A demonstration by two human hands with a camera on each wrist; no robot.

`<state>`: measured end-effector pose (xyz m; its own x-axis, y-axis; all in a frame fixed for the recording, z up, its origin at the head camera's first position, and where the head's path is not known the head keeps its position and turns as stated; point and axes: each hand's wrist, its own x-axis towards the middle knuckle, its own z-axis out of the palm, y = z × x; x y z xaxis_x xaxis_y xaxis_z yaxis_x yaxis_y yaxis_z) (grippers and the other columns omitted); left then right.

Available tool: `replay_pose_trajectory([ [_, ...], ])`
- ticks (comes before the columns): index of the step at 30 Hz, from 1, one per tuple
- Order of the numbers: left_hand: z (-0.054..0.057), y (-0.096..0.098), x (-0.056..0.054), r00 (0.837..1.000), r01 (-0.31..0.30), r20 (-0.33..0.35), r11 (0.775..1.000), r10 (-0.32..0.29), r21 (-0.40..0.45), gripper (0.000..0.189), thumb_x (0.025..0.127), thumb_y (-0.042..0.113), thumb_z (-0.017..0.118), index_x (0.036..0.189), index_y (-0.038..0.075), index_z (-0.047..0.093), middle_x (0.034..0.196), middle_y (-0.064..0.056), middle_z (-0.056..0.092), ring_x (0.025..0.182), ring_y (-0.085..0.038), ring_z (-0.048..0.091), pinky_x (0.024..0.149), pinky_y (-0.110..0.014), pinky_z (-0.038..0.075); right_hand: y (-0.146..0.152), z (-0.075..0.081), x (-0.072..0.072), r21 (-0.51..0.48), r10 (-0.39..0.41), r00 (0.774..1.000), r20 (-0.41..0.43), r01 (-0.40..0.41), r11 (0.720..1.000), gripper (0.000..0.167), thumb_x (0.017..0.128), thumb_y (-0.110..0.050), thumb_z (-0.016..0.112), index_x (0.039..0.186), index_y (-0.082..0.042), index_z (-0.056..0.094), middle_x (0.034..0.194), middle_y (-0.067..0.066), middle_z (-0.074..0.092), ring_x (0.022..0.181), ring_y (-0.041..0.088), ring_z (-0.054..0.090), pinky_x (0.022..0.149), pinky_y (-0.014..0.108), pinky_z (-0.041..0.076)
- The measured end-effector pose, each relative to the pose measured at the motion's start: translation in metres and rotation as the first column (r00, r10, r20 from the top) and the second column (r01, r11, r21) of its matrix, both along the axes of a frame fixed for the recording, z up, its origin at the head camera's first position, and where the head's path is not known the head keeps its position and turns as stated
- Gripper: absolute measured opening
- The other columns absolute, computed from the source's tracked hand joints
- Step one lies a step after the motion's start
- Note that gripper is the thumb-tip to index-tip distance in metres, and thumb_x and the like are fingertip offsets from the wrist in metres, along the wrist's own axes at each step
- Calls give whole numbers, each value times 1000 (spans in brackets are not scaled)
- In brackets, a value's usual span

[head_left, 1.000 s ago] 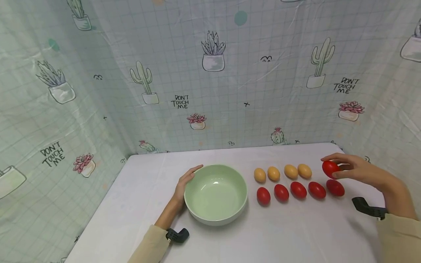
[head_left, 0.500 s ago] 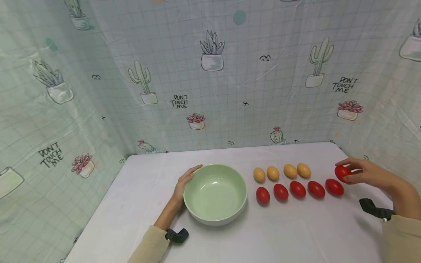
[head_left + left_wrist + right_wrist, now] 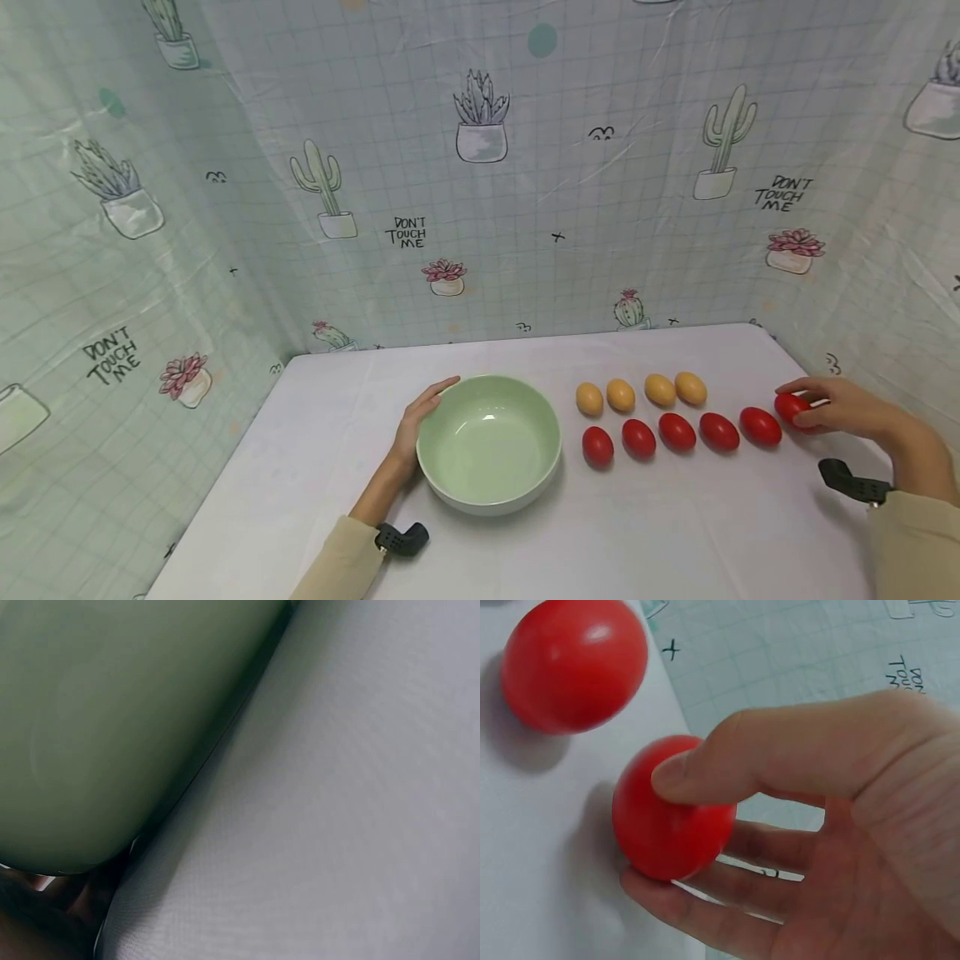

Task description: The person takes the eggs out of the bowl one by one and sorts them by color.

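Note:
In the head view my right hand (image 3: 851, 407) is at the right end of the front row, holding a red egg (image 3: 791, 410) down at the table. The right wrist view shows the thumb on top of that egg (image 3: 671, 832) and the fingers around its far side. Close beside it lies another red egg (image 3: 574, 664). My left hand (image 3: 411, 427) rests along the left outer side of a pale green bowl (image 3: 487, 446), fingers reaching up to the rim. In the left wrist view the bowl's wall (image 3: 97, 727) hides most of that hand.
Several red eggs (image 3: 677, 432) form a slanted front row right of the bowl. Behind them runs a row of several yellow eggs (image 3: 660, 390). The white table (image 3: 637, 542) ends at a cactus-print curtain (image 3: 525, 208) at the back and sides.
My right hand has carried the red egg rightward from above the row's end and lowered it to the table beside the last red egg. My left hand stays at the bowl.

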<state>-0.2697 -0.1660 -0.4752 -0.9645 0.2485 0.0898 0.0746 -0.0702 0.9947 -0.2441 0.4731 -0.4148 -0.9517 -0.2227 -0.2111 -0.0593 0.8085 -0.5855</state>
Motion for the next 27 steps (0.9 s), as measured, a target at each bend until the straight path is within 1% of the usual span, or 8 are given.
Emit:
replay_pose_trajectory([
  [3, 0, 0, -1, 1000, 6, -6, 1000, -6, 0, 49, 109, 25, 31, 153, 10, 48, 156, -17, 50, 127, -13, 64, 100, -26, 57, 3, -3, -2, 25, -5, 1000, 5, 5, 1000, 59, 92, -12, 70, 138, 17, 46, 126, 39, 55, 108, 39, 60, 75, 31, 62],
  [6, 0, 0, -2, 1000, 2, -11, 1000, -2, -7, 49, 109, 25, 31, 153, 11, 48, 156, -16, 50, 126, -12, 64, 100, -27, 57, 4, -3, -3, 37, -12, 1000, 13, 12, 999, 60, 92, -12, 70, 137, 18, 46, 125, 40, 54, 108, 42, 59, 75, 34, 63],
  [9, 0, 0, -2, 1000, -9, -10, 1000, 9, -10, 49, 109, 25, 31, 153, 12, 49, 156, -15, 51, 125, -11, 64, 99, -27, 57, 5, -2, -4, 38, -26, 999, 40, 25, 999, 61, 92, -12, 70, 138, 19, 44, 124, 40, 54, 108, 43, 58, 78, 38, 64],
  [13, 0, -1, -3, 1000, -20, -2, 1000, 20, -6, 49, 109, 25, 31, 152, 13, 50, 155, -14, 52, 124, -10, 65, 99, -26, 57, 5, 0, -5, 30, -24, 997, 70, 22, 999, 63, 93, -12, 69, 140, 20, 40, 125, 41, 53, 110, 44, 58, 81, 41, 64],
  [17, 0, -1, -3, 1000, -12, -8, 1000, 12, -2, 49, 109, 25, 31, 153, 12, 49, 155, -16, 51, 124, -11, 64, 99, -26, 57, 4, 2, -4, 25, -12, 998, 66, 11, 1000, 65, 93, -13, 69, 141, 20, 38, 128, 45, 50, 111, 47, 57, 82, 43, 64],
  [21, 0, -1, -3, 1000, -5, -19, 1000, 5, -5, 49, 109, 26, 30, 153, 11, 48, 156, -16, 50, 125, -11, 64, 99, -26, 57, 5, 2, -3, 22, -8, 998, 59, 7, 1000, 65, 93, -14, 70, 140, 19, 39, 129, 46, 48, 111, 48, 56, 82, 44, 64],
  [27, 2, 1, -3, 1000, -12, -12, 1000, 12, -4, 49, 109, 25, 30, 153, 13, 49, 156, -14, 51, 127, -12, 64, 100, -27, 57, 4, 3, -3, 26, 4, 998, 56, -6, 1000, 65, 93, -15, 70, 139, 19, 41, 127, 43, 51, 110, 46, 57, 81, 42, 64],
])
